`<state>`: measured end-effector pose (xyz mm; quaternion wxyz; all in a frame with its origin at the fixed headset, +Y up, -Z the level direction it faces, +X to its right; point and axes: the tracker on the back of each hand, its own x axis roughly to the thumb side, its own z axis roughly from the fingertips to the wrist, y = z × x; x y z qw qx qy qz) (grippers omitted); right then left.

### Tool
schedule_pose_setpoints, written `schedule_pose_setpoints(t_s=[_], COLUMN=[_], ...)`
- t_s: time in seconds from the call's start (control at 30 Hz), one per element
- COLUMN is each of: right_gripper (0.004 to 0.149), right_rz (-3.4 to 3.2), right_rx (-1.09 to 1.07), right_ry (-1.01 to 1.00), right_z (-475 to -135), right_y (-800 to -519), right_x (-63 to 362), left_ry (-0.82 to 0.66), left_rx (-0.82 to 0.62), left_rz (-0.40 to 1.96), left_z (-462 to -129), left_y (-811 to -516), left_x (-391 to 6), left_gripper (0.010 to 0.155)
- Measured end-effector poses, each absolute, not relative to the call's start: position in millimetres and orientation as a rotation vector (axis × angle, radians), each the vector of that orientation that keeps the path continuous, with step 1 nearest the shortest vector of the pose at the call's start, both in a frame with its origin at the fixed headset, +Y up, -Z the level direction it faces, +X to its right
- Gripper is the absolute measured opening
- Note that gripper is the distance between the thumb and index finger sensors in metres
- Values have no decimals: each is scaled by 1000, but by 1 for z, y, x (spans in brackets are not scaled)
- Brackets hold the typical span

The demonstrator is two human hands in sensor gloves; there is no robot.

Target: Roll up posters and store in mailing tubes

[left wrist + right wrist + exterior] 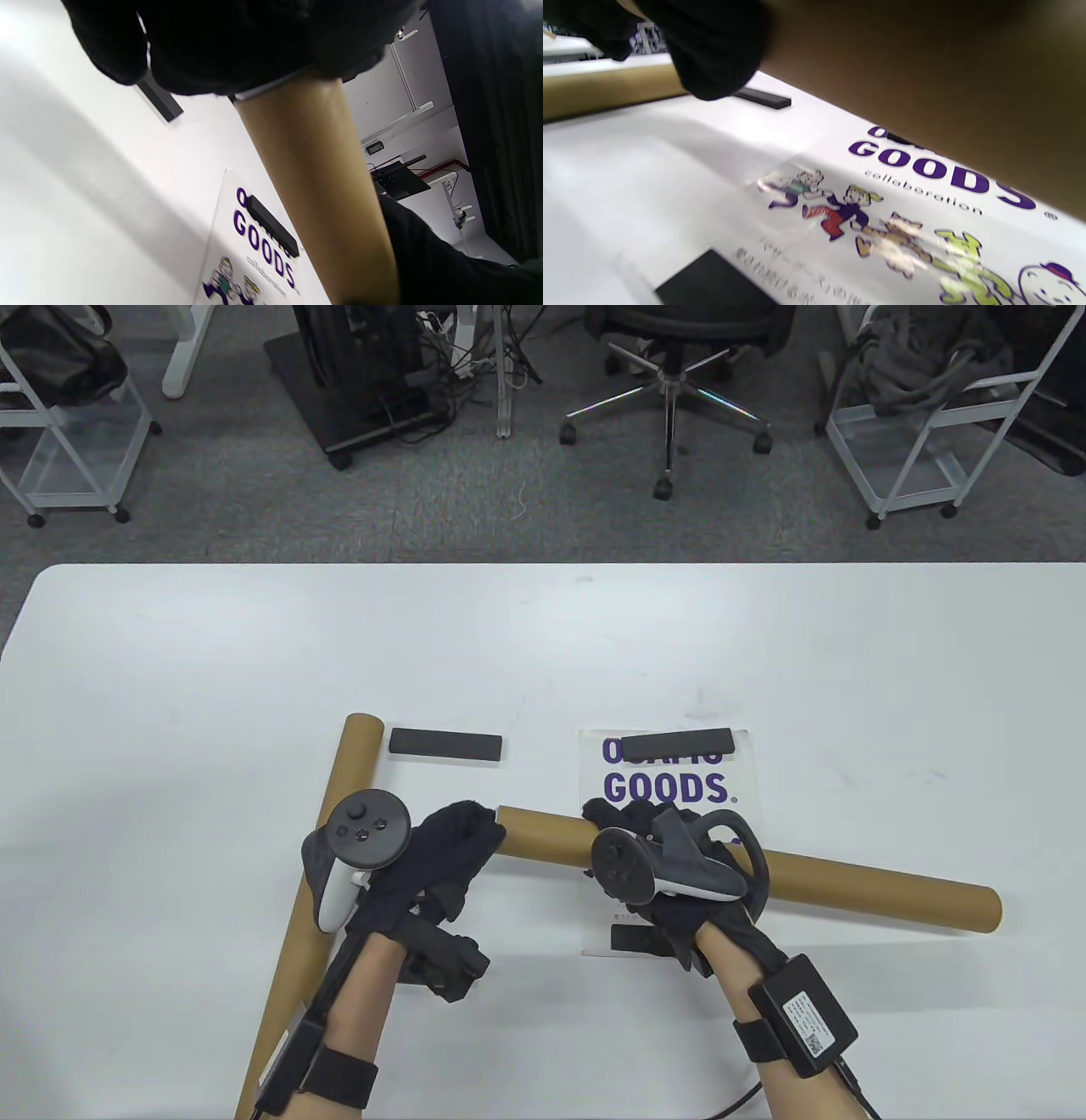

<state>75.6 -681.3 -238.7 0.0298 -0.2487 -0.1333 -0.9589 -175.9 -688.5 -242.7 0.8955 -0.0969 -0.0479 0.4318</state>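
A brown cardboard mailing tube point(848, 882) hangs slantwise just above the table, held by both hands. My left hand point(458, 840) wraps over its left end, where a thin white rim shows in the left wrist view under the glove point(220, 42). My right hand point(624, 819) grips the tube near its middle, fingers curled over the far side. Under the tube a white poster point(670, 789) printed "GOODS" lies flat, with cartoon figures point(882, 212). A black bar point(679, 744) weighs down its far edge, another black bar point(632, 940) its near edge.
A second, longer cardboard tube point(339, 780) lies diagonally at the left, running under my left forearm to the table's front edge. A loose black bar point(445, 744) lies beside its far end. Beyond the table stand an office chair point(670, 398) and wire carts.
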Motion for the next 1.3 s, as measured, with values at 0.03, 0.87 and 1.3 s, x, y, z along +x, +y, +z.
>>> schedule_pose_setpoints(t_s=[0.03, 0.87, 1.3], right_gripper=[86, 83, 84], right_rz=[-2972, -2981, -2963], right_rx=[-772, -707, -774], right_ry=[-416, -199, -73], right_z=[-238, -241, -238], right_y=[-683, -682, -682], right_x=[76, 78, 73], left_ry=[-89, -8, 188], left_rx=[-177, -366, -370], left_rz=[861, 1141, 1094], left_z=[-242, -247, -245], left_y=[-688, -694, -700], left_x=[-176, -186, -190], left_gripper=[42, 41, 45])
